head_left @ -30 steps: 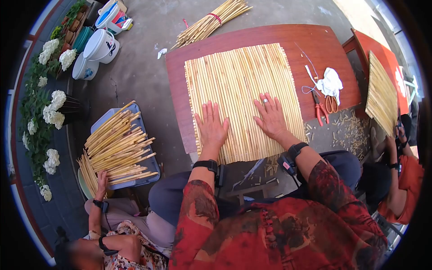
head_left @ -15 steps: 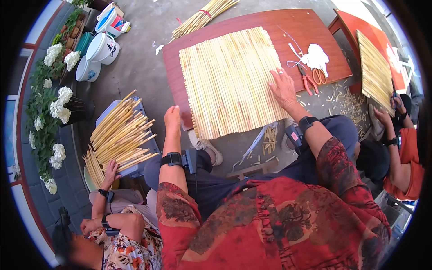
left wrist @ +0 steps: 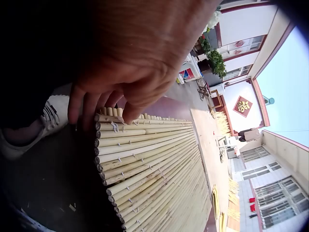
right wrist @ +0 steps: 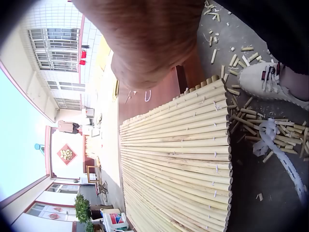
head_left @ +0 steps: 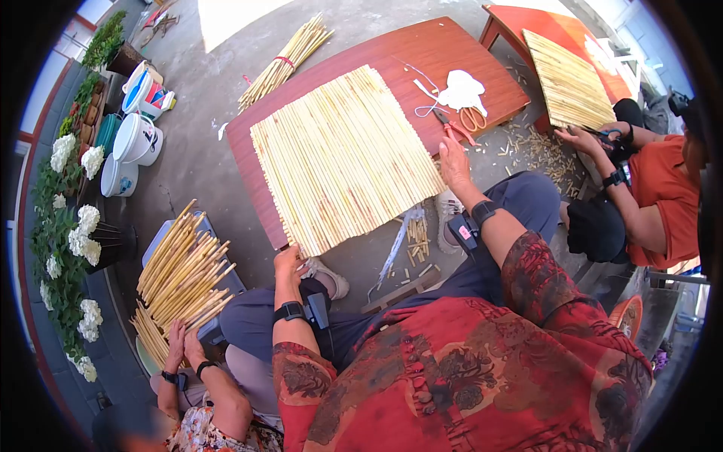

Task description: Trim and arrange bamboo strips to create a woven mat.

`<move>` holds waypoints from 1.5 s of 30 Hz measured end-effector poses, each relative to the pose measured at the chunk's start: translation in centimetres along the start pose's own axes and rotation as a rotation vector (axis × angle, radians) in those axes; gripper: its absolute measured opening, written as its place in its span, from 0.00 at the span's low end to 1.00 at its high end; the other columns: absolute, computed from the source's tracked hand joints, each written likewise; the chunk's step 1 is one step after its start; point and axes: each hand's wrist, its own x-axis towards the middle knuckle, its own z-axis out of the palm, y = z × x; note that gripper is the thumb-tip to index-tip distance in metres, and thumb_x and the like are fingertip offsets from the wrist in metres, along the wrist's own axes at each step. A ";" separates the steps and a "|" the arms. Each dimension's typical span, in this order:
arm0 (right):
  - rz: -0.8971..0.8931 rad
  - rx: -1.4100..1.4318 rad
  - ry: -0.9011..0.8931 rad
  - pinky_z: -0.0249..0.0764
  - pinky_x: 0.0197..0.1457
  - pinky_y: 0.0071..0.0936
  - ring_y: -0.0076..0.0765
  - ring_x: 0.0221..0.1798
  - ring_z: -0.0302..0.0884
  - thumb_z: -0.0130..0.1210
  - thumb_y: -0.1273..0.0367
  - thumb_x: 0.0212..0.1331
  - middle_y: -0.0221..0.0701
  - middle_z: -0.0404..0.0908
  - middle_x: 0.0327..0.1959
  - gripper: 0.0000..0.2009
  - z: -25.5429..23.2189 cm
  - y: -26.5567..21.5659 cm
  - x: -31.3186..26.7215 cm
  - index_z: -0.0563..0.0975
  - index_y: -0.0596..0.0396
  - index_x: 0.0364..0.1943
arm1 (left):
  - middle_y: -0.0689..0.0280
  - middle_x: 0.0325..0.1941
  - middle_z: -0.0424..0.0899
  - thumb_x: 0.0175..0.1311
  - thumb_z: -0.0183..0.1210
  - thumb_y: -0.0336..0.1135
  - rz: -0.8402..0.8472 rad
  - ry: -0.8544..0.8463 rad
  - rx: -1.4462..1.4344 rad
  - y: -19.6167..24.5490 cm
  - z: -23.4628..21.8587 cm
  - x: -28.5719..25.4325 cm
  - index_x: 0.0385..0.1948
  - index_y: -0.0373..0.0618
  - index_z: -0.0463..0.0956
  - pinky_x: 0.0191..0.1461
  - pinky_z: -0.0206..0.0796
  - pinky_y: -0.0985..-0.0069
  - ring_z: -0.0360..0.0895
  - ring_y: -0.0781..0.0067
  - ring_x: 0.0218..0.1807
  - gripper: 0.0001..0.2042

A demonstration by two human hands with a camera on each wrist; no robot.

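A mat of pale stalks, tied with small white knots, lies on the reddish-brown table, its near edge overhanging. At its near left corner my left hand pinches the edge; in the left wrist view the thumb of that hand lies on the end stalks, with the fingers beyond the edge. My right hand is beside the mat's right edge, near the corner. In the right wrist view the back of the right hand hides its fingers, so I cannot tell whether they grip the edge.
Red-handled pliers, scissors and a white cloth lie right on the table. Cut stalk pieces litter the floor. A blue tray of stalks stands left by a seated person; another person at right handles a second mat.
Both hands lay flat on the mat earlier. The left lifted off to the left, then came to the near left corner. The right slid to the right edge. The head view has turned right.
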 end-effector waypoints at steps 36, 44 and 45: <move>-0.701 -0.296 -0.369 0.39 0.65 0.42 0.41 0.65 0.44 0.44 0.57 0.55 0.37 0.55 0.60 0.24 5.6 -5.4 -3.4 0.61 0.50 0.56 | 0.55 0.67 0.42 0.59 0.42 0.44 0.904 0.277 1.237 6.3 12.5 2.1 0.60 0.39 0.46 0.65 0.21 0.53 0.34 0.58 0.69 0.30; -0.639 -0.373 -0.231 0.39 0.65 0.45 0.41 0.66 0.42 0.43 0.56 0.56 0.38 0.54 0.61 0.26 7.0 -7.3 3.6 0.58 0.50 0.58 | 0.54 0.66 0.43 0.58 0.44 0.43 0.950 0.324 1.248 6.0 12.7 2.2 0.60 0.39 0.47 0.64 0.26 0.49 0.36 0.57 0.68 0.30; -0.650 -0.373 -0.232 0.38 0.65 0.45 0.41 0.66 0.42 0.43 0.56 0.56 0.38 0.54 0.61 0.26 7.3 -7.4 4.1 0.58 0.50 0.58 | 0.54 0.67 0.42 0.58 0.43 0.43 0.938 0.316 1.246 6.0 12.7 2.1 0.60 0.39 0.47 0.65 0.23 0.51 0.35 0.58 0.68 0.30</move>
